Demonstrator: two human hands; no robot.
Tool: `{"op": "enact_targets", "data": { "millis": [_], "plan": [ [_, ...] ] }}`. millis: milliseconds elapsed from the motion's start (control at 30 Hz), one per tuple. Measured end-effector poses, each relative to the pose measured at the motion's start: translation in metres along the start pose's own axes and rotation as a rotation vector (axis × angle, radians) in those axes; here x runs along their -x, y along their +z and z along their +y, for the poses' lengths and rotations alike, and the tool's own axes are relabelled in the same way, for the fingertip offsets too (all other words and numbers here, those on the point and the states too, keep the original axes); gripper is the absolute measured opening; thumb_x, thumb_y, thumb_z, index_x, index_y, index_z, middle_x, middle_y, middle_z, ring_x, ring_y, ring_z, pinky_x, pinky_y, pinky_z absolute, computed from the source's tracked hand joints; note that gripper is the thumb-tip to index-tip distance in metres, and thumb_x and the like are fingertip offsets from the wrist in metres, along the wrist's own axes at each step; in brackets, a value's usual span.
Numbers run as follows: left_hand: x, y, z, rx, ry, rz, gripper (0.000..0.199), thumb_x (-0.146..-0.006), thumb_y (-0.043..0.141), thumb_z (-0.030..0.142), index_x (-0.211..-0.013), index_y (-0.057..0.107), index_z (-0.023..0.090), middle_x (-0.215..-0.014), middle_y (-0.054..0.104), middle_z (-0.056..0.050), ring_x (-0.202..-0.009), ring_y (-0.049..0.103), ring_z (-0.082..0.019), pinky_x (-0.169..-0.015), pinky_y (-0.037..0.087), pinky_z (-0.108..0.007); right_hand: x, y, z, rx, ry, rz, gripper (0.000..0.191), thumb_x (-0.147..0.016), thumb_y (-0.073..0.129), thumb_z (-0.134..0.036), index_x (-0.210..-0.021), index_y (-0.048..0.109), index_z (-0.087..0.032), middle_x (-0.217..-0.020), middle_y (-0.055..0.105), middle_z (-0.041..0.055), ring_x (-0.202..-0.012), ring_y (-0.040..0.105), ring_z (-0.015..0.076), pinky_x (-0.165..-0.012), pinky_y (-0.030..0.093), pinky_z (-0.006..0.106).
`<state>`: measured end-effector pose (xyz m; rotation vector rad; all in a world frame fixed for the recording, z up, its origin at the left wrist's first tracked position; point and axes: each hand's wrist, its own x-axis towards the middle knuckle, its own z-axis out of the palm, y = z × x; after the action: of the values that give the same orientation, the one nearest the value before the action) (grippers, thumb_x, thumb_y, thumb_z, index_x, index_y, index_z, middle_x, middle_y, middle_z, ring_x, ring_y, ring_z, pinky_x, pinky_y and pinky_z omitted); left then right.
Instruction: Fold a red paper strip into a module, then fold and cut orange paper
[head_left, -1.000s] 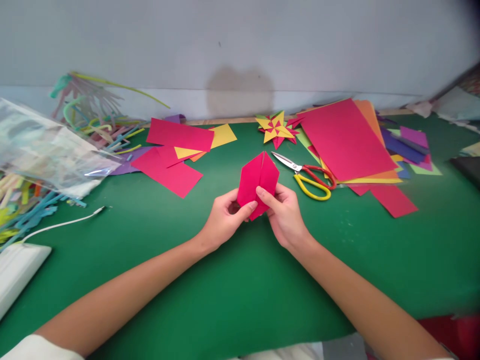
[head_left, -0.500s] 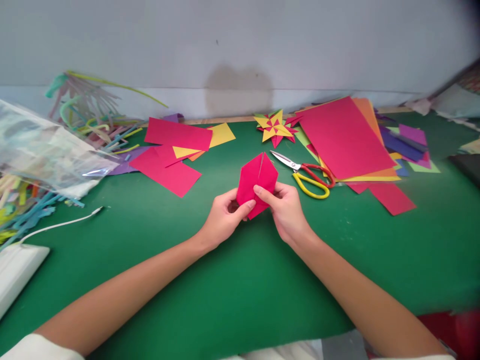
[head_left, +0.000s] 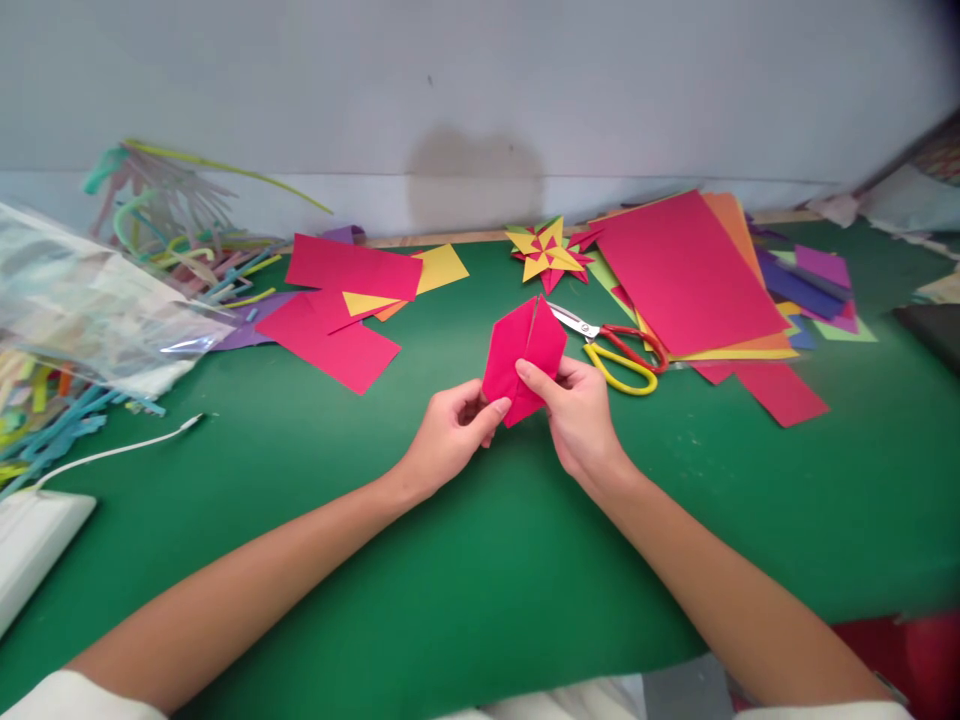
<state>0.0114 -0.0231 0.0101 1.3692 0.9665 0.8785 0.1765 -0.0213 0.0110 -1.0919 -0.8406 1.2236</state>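
Observation:
A folded red paper [head_left: 521, 345] with a pointed top and a crease line down its middle is held above the green table. My left hand [head_left: 457, 430] pinches its lower left edge between thumb and fingers. On the right side, my right hand [head_left: 581, 410] grips the paper with the thumb across its front and the fingers behind. The backs of the fingers are partly hidden by the paper. Just right of the paper lie scissors [head_left: 619, 355] with one red and one yellow handle, blades apart only slightly, if at all.
Behind is a yellow and red paper star [head_left: 551, 255]. Large coloured sheets [head_left: 690, 280] are stacked right, red and yellow pieces [head_left: 352, 270] lie left. A plastic bag [head_left: 112, 300], pipe cleaners [head_left: 202, 260] and a white device with cable [head_left: 45, 540] are far left.
The red paper has moved slightly right and up, tilting a little to the right. My right hand has shifted right with it, and my left fingers sit nearer its lower edge.

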Motion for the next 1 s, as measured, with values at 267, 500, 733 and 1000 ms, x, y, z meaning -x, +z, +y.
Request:
{"op": "enact_targets", "data": {
  "millis": [267,500,733,1000],
  "plan": [
    [-0.003,-0.002,-0.003,0.104,-0.020,0.070,0.035,-0.093,0.072,0.048,-0.081,0.064,0.016,-0.057,0.053,0.004,-0.049,0.045,-0.007,-0.048,0.033,-0.021,0.001,0.003,-0.001,0.013,0.015,-0.102,0.031,-0.084,0.083,-0.048,-0.096,0.077,-0.020,-0.095,0.078,0.0049,-0.077,0.070,0.0180,-0.072,0.059,0.032],
    [-0.008,0.001,-0.009,0.400,0.001,0.293,0.028,-0.088,0.080,0.043,-0.088,0.069,0.017,-0.071,0.057,0.003,-0.058,0.045,-0.006,-0.052,0.037,-0.018,0.010,0.011,0.005,0.106,0.086,-0.289,0.034,-0.077,0.089,-0.046,-0.090,0.072,-0.019,-0.077,0.077,0.0029,-0.071,0.073,0.0183,-0.066,0.063,0.031],
    [-0.010,-0.004,-0.004,0.287,0.021,0.281,0.030,-0.084,0.083,0.043,-0.095,0.072,0.018,-0.077,0.063,0.001,-0.055,0.042,-0.006,-0.048,0.033,-0.020,0.010,0.010,0.000,0.093,0.107,-0.245,0.032,-0.080,0.087,-0.046,-0.080,0.071,-0.019,-0.068,0.076,0.0038,-0.064,0.074,0.0190,-0.059,0.062,0.031],
    [-0.008,-0.003,0.005,0.323,0.020,0.241,0.032,-0.082,0.085,0.038,-0.076,0.062,0.017,-0.061,0.050,0.005,-0.052,0.041,-0.007,-0.045,0.031,-0.021,0.008,0.005,-0.009,0.056,0.006,-0.215,0.022,-0.087,0.082,-0.041,-0.086,0.075,-0.020,-0.071,0.076,0.0030,-0.062,0.069,0.0165,-0.057,0.059,0.028]
  ]
}}
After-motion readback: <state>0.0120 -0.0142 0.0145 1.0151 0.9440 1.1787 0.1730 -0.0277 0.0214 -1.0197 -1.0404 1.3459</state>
